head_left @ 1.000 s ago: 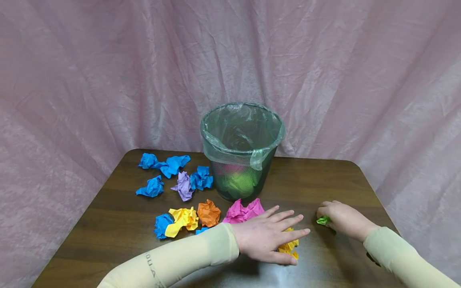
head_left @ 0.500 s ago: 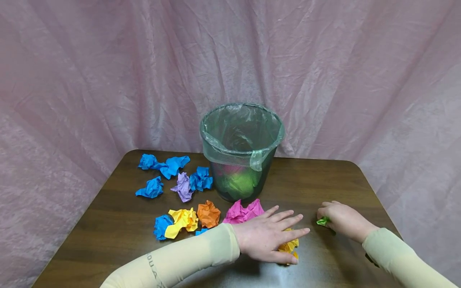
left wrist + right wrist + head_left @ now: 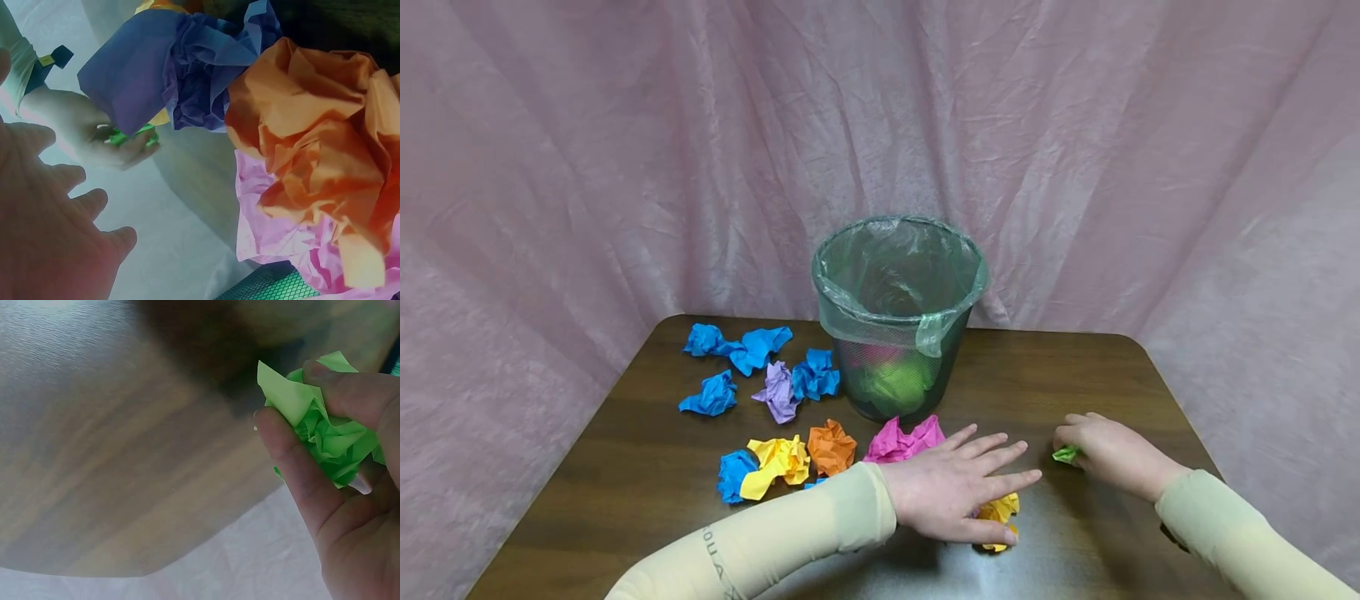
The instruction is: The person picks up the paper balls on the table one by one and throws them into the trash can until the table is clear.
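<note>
My right hand (image 3: 1112, 454) pinches a crumpled green paper (image 3: 331, 434) between thumb and fingers, over the table's right side. In the head view most of that green paper is hidden by the hand. My left hand (image 3: 958, 492) is spread with fingers straight, palm down, above the front middle of the table. A crumpled yellow-orange paper (image 3: 1000, 510) lies partly hidden under it, and a crumpled pink paper (image 3: 904, 440) sits just beyond. The left wrist view has a crumpled orange paper (image 3: 319, 137) and a blue-purple one (image 3: 181, 65) close up, apart from the fingers.
A mesh wastebasket (image 3: 827, 310) with a clear liner stands at the back middle, green and pink paper showing inside. To its left lie several blue papers (image 3: 710, 394) and a lilac one (image 3: 778, 392). A yellow paper (image 3: 777, 462) lies nearer the front.
My right hand has shifted very slightly left with the green paper still pinched. The left hand keeps its spread pose, and the papers lie as before.
</note>
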Demonstrator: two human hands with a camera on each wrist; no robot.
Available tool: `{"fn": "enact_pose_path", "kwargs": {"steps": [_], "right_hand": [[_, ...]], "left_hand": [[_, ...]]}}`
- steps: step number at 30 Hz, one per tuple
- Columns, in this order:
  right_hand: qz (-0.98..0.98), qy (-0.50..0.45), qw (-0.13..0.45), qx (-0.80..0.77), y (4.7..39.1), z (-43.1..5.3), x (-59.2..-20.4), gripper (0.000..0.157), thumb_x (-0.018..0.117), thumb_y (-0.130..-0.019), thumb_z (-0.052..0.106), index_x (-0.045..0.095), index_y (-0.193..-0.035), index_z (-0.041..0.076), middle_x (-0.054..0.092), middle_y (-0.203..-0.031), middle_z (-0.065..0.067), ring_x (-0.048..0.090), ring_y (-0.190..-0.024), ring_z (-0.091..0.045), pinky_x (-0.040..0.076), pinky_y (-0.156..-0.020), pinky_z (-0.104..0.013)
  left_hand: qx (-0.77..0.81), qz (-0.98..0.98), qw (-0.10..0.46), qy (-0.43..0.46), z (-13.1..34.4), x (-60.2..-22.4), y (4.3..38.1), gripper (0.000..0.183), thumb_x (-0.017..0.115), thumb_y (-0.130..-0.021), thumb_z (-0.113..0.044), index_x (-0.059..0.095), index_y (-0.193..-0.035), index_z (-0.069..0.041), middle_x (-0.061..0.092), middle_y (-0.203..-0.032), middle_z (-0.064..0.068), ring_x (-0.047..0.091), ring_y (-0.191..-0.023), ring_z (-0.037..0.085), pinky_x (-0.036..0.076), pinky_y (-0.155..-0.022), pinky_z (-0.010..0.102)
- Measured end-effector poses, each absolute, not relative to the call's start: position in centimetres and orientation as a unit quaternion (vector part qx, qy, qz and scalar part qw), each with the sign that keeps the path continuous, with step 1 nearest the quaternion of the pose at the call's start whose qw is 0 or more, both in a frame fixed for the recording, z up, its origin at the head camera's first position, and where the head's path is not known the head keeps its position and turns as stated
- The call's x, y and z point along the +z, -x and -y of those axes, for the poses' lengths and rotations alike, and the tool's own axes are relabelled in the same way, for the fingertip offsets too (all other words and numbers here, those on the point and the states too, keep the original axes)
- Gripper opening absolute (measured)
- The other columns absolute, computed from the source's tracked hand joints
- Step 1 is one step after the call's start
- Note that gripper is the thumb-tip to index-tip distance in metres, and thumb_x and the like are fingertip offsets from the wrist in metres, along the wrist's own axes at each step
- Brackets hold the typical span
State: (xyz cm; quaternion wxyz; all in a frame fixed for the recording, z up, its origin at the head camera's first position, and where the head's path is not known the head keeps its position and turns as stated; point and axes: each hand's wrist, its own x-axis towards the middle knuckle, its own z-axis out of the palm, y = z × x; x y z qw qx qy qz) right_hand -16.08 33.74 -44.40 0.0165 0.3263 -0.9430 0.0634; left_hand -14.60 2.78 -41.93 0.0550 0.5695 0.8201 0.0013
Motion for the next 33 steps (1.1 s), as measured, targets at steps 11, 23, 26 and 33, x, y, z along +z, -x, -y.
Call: {"fn": "enact_pose_path", "kwargs": {"steps": [11,23,26,33], "right_hand": [[0.939,-0.333,0.05,0.068,16.3,-32.8,-42.3,0.033,0.083,-0.08,-0.003,0.071,-0.098,0.021,0.065,-0.104,0.006,0.062,-0.092,-0.016,0.054,-0.079,-0.039],[0.938,-0.333,0.062,0.071,16.4,-33.0,-39.3,0.036,0.083,-0.079,-0.005,0.072,-0.102,0.02,0.066,-0.109,0.007,0.062,-0.096,-0.017,0.055,-0.082,-0.037],[0.94,-0.329,0.067,0.065,16.4,-33.1,-38.5,0.035,0.081,-0.08,-0.007,0.072,-0.102,0.019,0.067,-0.112,0.004,0.064,-0.099,-0.02,0.055,-0.083,-0.04],[0.936,-0.333,0.094,0.057,16.5,-33.7,-37.1,0.039,0.083,-0.076,-0.009,0.072,-0.102,0.018,0.068,-0.111,0.002,0.065,-0.098,-0.024,0.055,-0.083,-0.044]], "left_hand": [[0.005,-0.819,0.045,-0.571,-2.5,-41.2,14.9,0.076,0.022,-0.1,-0.075,0.005,-0.165,-0.038,-0.005,-0.171,-0.008,0.002,-0.157,0.017,0.004,-0.124,0.046],[0.005,-0.819,0.02,-0.573,-2.4,-39.5,15.4,0.076,0.023,-0.101,-0.073,0.008,-0.165,-0.037,-0.001,-0.171,-0.005,0.003,-0.157,0.02,0.003,-0.125,0.047],[0.001,-0.82,0.005,-0.573,-2.5,-38.9,15.4,0.075,0.024,-0.101,-0.073,0.011,-0.165,-0.036,0.002,-0.171,-0.004,0.005,-0.157,0.021,0.004,-0.125,0.047],[-0.009,-0.821,-0.01,-0.571,-2.5,-37.8,15.5,0.075,0.022,-0.101,-0.073,0.01,-0.166,-0.036,-0.001,-0.171,-0.004,0.0,-0.157,0.019,0.002,-0.125,0.046]]}}
